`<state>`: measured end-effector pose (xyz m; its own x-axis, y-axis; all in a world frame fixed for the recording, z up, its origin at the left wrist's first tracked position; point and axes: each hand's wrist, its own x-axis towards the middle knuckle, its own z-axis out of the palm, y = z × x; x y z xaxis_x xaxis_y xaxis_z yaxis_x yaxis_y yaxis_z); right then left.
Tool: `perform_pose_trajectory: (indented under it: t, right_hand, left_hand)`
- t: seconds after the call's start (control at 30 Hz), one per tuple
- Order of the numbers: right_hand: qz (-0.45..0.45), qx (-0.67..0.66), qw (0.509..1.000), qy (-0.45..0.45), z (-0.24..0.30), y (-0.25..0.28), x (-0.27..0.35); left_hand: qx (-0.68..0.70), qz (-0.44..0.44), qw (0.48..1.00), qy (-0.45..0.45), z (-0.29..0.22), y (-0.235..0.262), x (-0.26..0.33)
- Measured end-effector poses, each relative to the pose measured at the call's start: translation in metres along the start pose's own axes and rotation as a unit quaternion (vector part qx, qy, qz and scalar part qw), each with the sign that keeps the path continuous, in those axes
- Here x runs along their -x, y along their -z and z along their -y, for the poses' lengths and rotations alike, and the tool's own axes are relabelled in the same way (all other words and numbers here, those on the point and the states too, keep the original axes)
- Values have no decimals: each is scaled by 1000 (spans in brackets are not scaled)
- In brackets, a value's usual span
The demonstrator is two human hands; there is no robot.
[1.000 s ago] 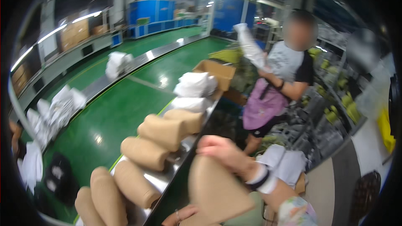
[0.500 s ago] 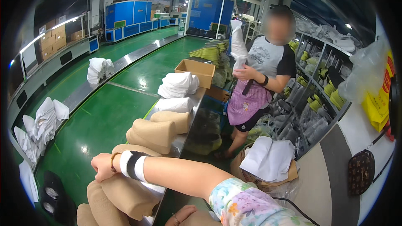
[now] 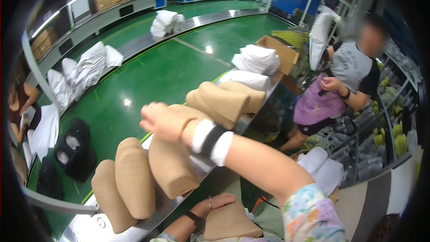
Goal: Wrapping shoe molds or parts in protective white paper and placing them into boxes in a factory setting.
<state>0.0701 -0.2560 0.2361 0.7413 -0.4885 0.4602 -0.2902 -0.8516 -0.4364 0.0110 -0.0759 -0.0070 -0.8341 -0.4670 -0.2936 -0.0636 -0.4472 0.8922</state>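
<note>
- while the right hand (image 3: 161,120) extends over the desk (image 3: 168,205), it covers one end of a tan form (image 3: 172,166)
- the left hand (image 3: 221,200) meets another tan piece (image 3: 233,224) beside the desk
- whether either grip pinches, i cannot tell

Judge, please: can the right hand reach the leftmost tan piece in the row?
Probably yes: the right hand is nearby, and nothing covers the leftmost tan piece from above.
</note>
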Motion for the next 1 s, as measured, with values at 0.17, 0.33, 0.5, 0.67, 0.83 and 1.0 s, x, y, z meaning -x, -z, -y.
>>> perform_pose_trajectory:
  t: [0.17, 0.33, 0.5, 0.67, 0.83, 1.0]
  right_hand:
    - [-53, -125, 991, -19, 61, 117, 44]
    - [99, -241, 938, -230, 71, 111, 207]
    - [-58, -361, 775, -516, 44, 1, 371]
    - [-151, -316, 789, -505, 50, -22, 384]
    - [-196, -374, 769, -480, 61, -36, 371]
    - [-206, -411, 735, -499, 60, -13, 395]
  left_hand:
    - [52, 3, 997, 52, 12, 1, 1]
    - [16, 1, 1000, 21, 12, 9, 3]
    - [44, 64, 996, 51, -34, 11, -5]
    - [15, 75, 994, 77, -54, -5, -17]
    - [-70, -19, 995, 70, -58, -20, 3]
    - [-106, -11, 994, 33, -66, -53, -18]
